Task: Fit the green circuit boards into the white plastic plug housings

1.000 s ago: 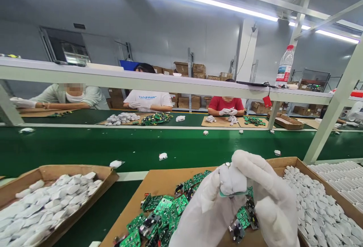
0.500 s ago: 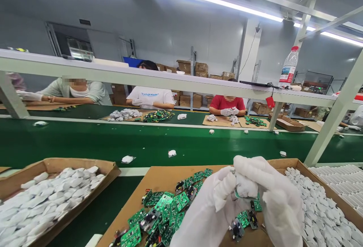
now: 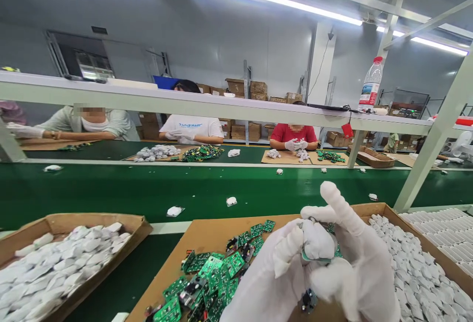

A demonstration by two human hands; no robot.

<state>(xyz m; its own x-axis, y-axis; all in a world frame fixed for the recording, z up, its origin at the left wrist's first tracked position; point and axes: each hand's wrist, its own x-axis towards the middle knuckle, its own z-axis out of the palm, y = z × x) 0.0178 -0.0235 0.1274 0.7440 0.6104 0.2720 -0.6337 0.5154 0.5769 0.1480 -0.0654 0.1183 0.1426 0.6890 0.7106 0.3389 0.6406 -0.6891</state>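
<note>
In front of me, my left hand (image 3: 284, 258), in a white glove, pinches a small green circuit board topped by a white, soft-looking lump (image 3: 318, 241). My right hand (image 3: 364, 253), also gloved, is around the far side of this piece. Its index finger points up, one finger reaches to the top of the lump, and the thumb, slightly blurred, lies just below; the fingers are spread. Beneath the hands, a brown cardboard sheet (image 3: 166, 268) bears a heap of green circuit boards (image 3: 212, 272). A loose component (image 3: 308, 300) shows under the left hand.
Cardboard trays of white pieces flank me, the left tray (image 3: 142, 227) and right tray (image 3: 384, 208). Ahead runs a green conveyor belt (image 3: 121, 189) carrying several white-topped boards. A shelf beam (image 3: 221, 106) with a bottle (image 3: 371, 85) crosses above. Co-workers (image 3: 293, 135) sit opposite.
My right hand's index finger has lifted away and its thumb has dropped, uncovering more of the white-topped board in my left hand. The pieces on the belt have shifted slightly right.
</note>
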